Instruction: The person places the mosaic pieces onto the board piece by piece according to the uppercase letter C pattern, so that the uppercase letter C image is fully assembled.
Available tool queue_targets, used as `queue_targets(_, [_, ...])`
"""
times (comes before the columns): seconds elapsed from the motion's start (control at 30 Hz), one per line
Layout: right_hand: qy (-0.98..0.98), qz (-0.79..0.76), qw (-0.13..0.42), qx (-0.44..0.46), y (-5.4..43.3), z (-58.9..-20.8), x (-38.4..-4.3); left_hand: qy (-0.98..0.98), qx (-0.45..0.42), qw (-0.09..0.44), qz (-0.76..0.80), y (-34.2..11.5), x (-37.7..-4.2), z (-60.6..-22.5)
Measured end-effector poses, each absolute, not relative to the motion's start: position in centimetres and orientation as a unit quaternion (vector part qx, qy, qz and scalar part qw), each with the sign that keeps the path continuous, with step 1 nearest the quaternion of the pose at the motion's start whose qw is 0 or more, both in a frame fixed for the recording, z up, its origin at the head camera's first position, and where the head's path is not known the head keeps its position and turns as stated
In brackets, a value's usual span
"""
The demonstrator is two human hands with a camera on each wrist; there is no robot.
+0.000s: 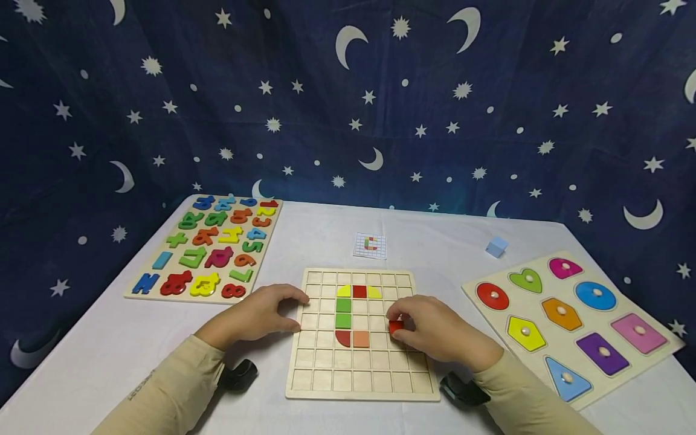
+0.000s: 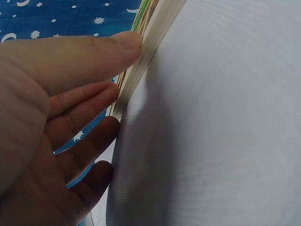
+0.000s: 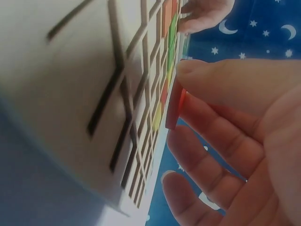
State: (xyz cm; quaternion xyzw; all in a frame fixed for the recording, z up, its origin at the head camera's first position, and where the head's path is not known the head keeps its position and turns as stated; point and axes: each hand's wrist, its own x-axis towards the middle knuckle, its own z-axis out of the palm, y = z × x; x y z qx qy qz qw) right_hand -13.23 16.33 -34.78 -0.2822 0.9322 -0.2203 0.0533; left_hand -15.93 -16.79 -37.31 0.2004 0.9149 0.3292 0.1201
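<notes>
A wooden grid board (image 1: 331,383) lies in front of me. Its top line of pieces has a red square (image 1: 359,292) between two rounded yellow pieces (image 1: 345,292). Below on the left are two green squares (image 1: 343,313), then a rounded red piece (image 1: 343,338) beside an orange square (image 1: 360,339). My right hand (image 1: 443,329) pinches a red tile (image 3: 176,104) between thumb and fingers, over the board's right side. With thumb and fingertips at the board's left edge, my left hand (image 1: 261,314) rests there, fingers loosely extended.
Behind the board lies a small pattern card (image 1: 370,246). A number puzzle board (image 1: 179,246) is at the left, a shape puzzle board (image 1: 589,308) with knobbed pieces at the right. A light blue block (image 1: 496,246) sits at the back right on the white tablecloth (image 1: 424,235).
</notes>
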Motion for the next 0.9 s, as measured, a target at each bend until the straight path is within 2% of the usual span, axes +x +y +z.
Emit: queue_targets(0.9, [0.919, -0.189, 0.062, -0.342, 14.1, -35.6, -13.7, 0.914, 0.199, 0.122, 0.331, -16.9, -16.0, -37.3])
